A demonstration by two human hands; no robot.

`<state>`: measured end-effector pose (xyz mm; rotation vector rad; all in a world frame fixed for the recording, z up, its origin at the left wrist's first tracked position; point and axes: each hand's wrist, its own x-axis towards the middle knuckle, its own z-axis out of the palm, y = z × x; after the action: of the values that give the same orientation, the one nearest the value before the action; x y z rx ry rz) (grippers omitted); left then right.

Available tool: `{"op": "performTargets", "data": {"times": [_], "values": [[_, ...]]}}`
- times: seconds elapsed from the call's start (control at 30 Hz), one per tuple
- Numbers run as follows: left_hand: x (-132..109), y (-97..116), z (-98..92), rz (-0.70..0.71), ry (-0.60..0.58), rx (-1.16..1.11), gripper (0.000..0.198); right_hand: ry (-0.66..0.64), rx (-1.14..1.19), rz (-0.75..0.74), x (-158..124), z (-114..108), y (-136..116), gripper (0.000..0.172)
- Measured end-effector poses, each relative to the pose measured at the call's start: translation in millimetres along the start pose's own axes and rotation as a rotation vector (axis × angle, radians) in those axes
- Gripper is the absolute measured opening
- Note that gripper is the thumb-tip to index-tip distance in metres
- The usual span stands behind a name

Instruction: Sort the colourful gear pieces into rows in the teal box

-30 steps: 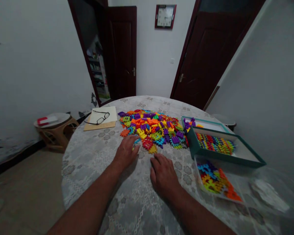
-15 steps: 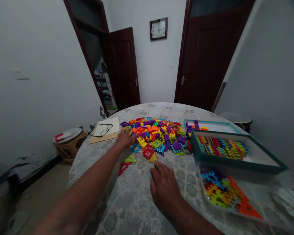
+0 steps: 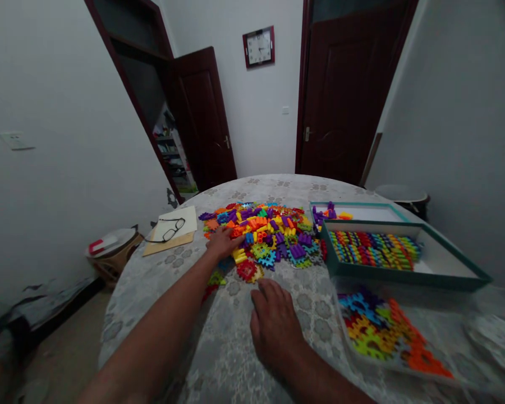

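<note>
My left hand (image 3: 222, 244) reaches into the left side of a heap of colourful plastic building pieces (image 3: 273, 224). Its fingers are apart and touch the pieces; nothing is visibly gripped. Gears in red (image 3: 247, 270) and blue lie at the heap's front edge, among purple, orange and yellow tube-like connectors. Below my left wrist, a green piece (image 3: 216, 278) and a red one are partly covered by the forearm. My right hand (image 3: 275, 314) rests on the patterned tablecloth in front of the heap, fingers loosely bent and holding nothing visible.
At the right, a green-edged box (image 3: 404, 283) holds rows of colourful pieces, with its shallow lid (image 3: 374, 212) behind. Nearer stands a clear plastic tub (image 3: 345, 336) of gears. Eyeglasses (image 3: 168, 230) lie on paper (image 3: 187, 216) at the left. A stool (image 3: 113, 252) stands beyond the table's left edge.
My left hand has moved slightly right and further over the heap, its forearm now covering more of the loose green and red pieces. The view has turned a little; my right hand stays resting.
</note>
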<state>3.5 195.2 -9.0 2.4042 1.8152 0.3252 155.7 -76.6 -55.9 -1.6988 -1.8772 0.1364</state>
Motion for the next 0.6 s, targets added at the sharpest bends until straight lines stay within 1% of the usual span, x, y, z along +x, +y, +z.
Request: {"op": "performTargets", "data": {"times": [0.07, 0.13, 0.23, 0.3, 0.4, 0.5, 0.6], "values": [[-12, 4, 0.1, -0.003, -0.010, 0.010, 0.066, 0.067, -0.016, 0.033, 1, 1, 0, 0.048], [-25, 10, -1.4, 0.008, -0.018, 0.015, 0.063, 0.112, -0.035, 0.049, 3, 2, 1, 0.051], [-47, 21, -5.1, 0.036, -0.033, 0.028, 0.059, 0.134, -0.067, 0.066, 4, 3, 4, 0.052], [-64, 29, -7.1, 0.059, -0.044, 0.041, 0.060, 0.141, -0.082, 0.080, 4, 5, 6, 0.052], [-88, 37, -8.6, 0.115, -0.048, 0.026, 0.061, 0.152, -0.082, 0.079, 2, 8, 9, 0.052], [-109, 42, -9.8, 0.188, -0.058, -0.046, 0.054, 0.175, -0.075, 0.082, -1, 9, 11, 0.055], [-130, 48, -11.6, 0.291, -0.088, -0.107, 0.048, 0.188, -0.058, 0.098, -1, 6, 14, 0.053]]}}
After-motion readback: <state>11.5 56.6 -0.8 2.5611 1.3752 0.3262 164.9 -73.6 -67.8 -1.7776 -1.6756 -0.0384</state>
